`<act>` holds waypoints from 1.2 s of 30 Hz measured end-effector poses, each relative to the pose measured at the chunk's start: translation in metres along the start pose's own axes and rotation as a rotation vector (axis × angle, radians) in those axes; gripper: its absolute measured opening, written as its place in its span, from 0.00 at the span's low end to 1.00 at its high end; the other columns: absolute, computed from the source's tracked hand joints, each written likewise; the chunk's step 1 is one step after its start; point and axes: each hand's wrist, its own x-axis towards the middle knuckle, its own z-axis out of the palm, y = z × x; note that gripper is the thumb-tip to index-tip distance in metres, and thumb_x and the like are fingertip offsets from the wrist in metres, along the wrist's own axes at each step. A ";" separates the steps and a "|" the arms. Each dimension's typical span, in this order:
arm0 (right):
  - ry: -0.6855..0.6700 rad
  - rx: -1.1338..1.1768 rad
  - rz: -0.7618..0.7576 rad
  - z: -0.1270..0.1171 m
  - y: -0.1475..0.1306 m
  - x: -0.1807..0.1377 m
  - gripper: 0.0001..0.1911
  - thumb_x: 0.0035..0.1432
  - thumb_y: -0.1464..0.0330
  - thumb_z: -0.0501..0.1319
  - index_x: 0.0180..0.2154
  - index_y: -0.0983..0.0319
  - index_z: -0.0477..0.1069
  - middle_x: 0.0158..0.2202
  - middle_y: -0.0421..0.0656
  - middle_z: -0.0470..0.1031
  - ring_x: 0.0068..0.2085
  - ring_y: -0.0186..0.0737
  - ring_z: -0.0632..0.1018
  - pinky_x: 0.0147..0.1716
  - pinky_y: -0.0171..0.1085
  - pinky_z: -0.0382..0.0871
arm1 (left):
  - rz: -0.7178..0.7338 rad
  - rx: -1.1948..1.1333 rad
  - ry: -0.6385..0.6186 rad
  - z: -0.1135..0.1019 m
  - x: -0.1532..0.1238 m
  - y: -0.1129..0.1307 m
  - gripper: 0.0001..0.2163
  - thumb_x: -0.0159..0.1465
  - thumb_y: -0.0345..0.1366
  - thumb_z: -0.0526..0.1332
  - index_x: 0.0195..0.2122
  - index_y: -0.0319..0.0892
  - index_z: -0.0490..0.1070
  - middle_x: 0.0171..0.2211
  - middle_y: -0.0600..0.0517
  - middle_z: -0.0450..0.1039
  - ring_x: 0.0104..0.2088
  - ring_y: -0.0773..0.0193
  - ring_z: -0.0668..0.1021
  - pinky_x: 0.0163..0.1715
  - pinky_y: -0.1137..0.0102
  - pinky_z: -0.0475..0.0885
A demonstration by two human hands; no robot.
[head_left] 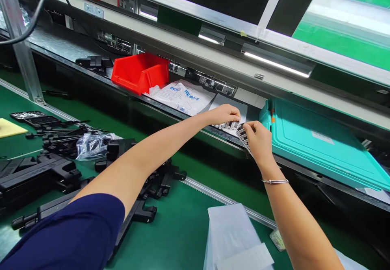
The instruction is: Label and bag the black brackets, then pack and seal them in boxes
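Just left of the teal case (319,144), a sticker sheet (232,126) is pinched at its edge by the right hand (258,140) and touched by the left hand (224,113), fingers curled, actual grip hard to tell tbh.

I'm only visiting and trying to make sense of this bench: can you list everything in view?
sticker sheet: one, grey with dark stickers, on the shelf edge
bin: one, red, on the shelf, left of the sheet
wiper packet: one, white with blue print, beside the bin
case: one, teal, right of the sheet
plastic parts: many, black, on the green surface, left
bag: one, clear, among the parts
pad: one, yellow, far left
white sheets: a few, bottom centre
bracelet: one, silver, right wrist
left hand: resting on the sticker sheet
right hand: pinching the sheet's edge
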 end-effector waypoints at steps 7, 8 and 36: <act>0.027 0.027 0.010 0.000 0.000 -0.002 0.13 0.59 0.60 0.54 0.31 0.60 0.71 0.30 0.44 0.76 0.31 0.40 0.73 0.32 0.37 0.63 | -0.003 0.001 0.001 -0.001 0.002 0.002 0.08 0.59 0.34 0.57 0.29 0.38 0.74 0.29 0.52 0.73 0.31 0.67 0.73 0.34 0.71 0.66; 0.029 0.030 0.014 0.000 0.001 -0.001 0.12 0.59 0.61 0.54 0.31 0.60 0.72 0.30 0.44 0.76 0.31 0.40 0.73 0.32 0.37 0.63 | -0.006 0.002 0.009 -0.001 0.002 0.001 0.08 0.59 0.34 0.57 0.29 0.38 0.74 0.29 0.52 0.73 0.32 0.67 0.73 0.34 0.71 0.66; -0.447 0.759 0.742 -0.027 0.005 -0.251 0.16 0.51 0.59 0.65 0.40 0.59 0.70 0.34 0.40 0.77 0.34 0.38 0.77 0.34 0.37 0.71 | -0.593 -0.480 0.056 0.137 -0.161 0.045 0.07 0.56 0.38 0.61 0.29 0.40 0.67 0.25 0.55 0.71 0.27 0.66 0.74 0.26 0.74 0.68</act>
